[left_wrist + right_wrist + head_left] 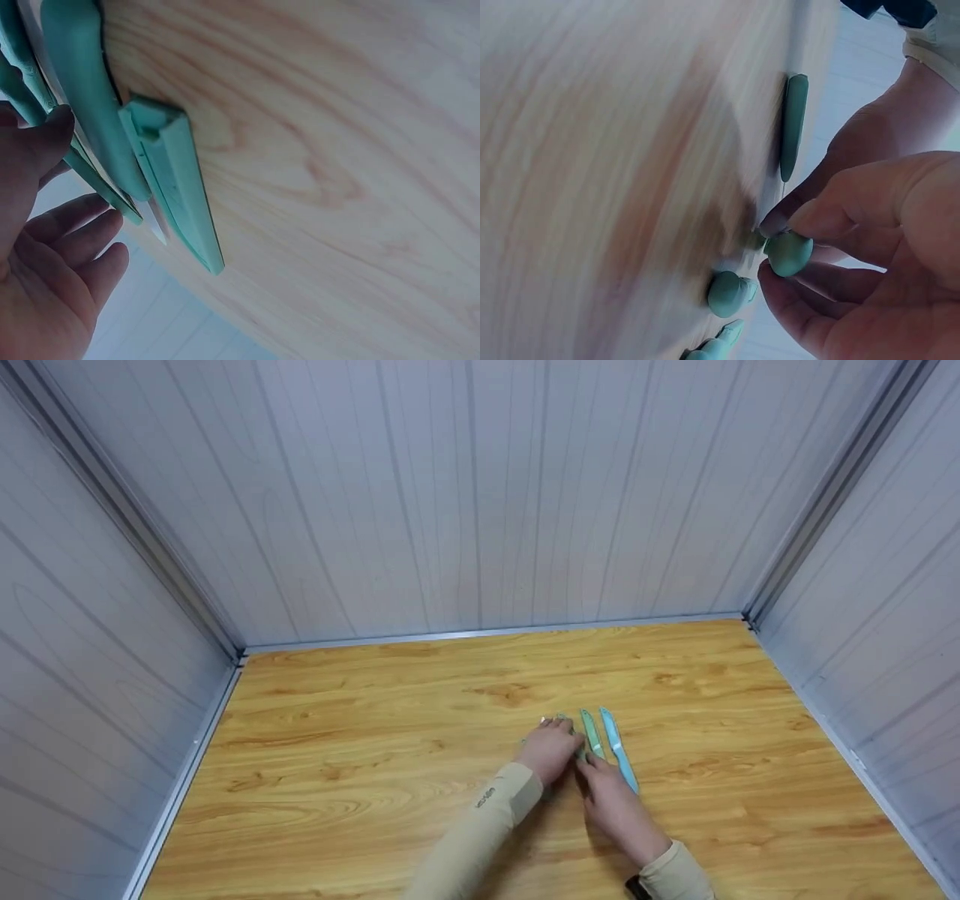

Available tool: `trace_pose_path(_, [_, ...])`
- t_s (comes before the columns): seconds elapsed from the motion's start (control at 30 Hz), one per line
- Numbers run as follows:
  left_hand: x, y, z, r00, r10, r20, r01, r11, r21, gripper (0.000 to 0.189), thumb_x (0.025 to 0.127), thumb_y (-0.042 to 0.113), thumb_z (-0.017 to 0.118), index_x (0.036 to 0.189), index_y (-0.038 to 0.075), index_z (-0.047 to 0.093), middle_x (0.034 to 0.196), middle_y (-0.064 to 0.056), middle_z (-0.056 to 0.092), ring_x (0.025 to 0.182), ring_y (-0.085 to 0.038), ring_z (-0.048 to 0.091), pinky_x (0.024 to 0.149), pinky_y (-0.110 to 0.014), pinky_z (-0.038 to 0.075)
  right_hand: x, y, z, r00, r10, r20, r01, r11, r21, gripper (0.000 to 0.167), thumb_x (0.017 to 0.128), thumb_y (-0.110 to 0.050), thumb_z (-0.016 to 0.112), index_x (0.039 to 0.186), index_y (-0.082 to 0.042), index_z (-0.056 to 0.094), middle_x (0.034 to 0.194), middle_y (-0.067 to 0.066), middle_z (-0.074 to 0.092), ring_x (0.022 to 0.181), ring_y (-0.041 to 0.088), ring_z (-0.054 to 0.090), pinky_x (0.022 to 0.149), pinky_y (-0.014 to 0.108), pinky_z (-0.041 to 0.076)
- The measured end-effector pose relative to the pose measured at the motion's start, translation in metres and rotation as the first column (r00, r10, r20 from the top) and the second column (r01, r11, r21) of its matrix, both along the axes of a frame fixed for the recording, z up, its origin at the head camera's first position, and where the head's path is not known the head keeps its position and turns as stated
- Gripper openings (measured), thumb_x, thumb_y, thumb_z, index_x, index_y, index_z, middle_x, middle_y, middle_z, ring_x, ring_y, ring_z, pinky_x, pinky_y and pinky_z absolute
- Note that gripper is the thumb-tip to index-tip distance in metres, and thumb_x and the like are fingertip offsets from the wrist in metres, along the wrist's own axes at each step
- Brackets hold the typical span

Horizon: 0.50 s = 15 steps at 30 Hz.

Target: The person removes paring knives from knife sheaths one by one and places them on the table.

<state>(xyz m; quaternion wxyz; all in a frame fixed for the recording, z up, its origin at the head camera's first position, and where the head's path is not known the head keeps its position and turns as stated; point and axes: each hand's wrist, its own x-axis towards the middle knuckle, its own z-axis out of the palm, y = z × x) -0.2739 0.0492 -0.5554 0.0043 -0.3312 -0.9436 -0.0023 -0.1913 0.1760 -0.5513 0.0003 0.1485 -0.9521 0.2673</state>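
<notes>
My right hand (pixel 619 810) pinches the rounded handle end of a green knife (pixel 789 253) with thumb and fingers. From the other side my left hand (pixel 551 750) reaches in, its thumb and fingers around a narrow green knife cover (pixel 101 184). Beside the left hand lies another knife with a green handle (pixel 82 90), its pale blade tip showing. Next to that blade rests a loose, hollow green cover (pixel 176 184). Right of the hands, a covered green knife (pixel 591 729) and a light-blue knife (pixel 619 750) lie side by side; my fingers partly hide the green one.
The wood-grain table (pixel 337 780) carries all the pieces. Pale panel walls (pixel 480 495) rise at the back and on both sides, with metal strips (pixel 450 635) along the table's edges. A dark band (pixel 637 887) circles the right wrist.
</notes>
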Motion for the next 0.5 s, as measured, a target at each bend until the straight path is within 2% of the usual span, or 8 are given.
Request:
trace_pose_path(0.17, [-0.0001, -0.0007, 0.0011, 0.999, 0.0, -0.038, -0.001, 1.0, -0.011, 0.027, 0.094, 0.013, 0.058, 0.118, 0.022, 0.066, 0.128, -0.005, 0.055, 0.124, -0.023, 0.049, 0.105, -0.043, 0.036, 0.0014, -0.0008, -0.0006, 0.999, -0.01, -0.036, 0.01, 1.0, 0.002, 0.032, 0.09, 0.008, 0.054, 0.122, 0.011, 0.058, 0.13, 0.034, 0.046, 0.118, 0.047, 0.046, 0.097, 0.055, 0.04])
trace_pose_path(0.33, [0.0014, -0.0022, 0.0041, 0.995, -0.006, -0.096, 0.003, 1.0, -0.03, 0.027, 0.094, 0.014, 0.059, 0.118, 0.022, 0.065, 0.129, -0.004, 0.056, 0.124, -0.023, 0.048, 0.105, -0.045, 0.036, 0.0042, -0.0006, 0.0013, 0.994, -0.005, -0.108, 0.006, 1.0, 0.009, 0.029, 0.092, 0.006, 0.054, 0.12, 0.009, 0.06, 0.129, 0.032, 0.048, 0.117, 0.046, 0.047, 0.096, 0.054, 0.041])
trace_pose_path(0.5, [0.0049, -0.0082, 0.0098, 0.989, -0.018, -0.148, 0.015, 1.0, -0.026, 0.028, 0.093, 0.015, 0.06, 0.12, 0.023, 0.064, 0.131, -0.003, 0.055, 0.125, -0.022, 0.047, 0.106, -0.044, 0.034, 0.0072, -0.0008, 0.0033, 0.976, -0.004, -0.216, 0.003, 1.0, -0.004, 0.025, 0.092, 0.003, 0.058, 0.115, 0.005, 0.064, 0.127, 0.028, 0.052, 0.117, 0.044, 0.048, 0.096, 0.053, 0.042])
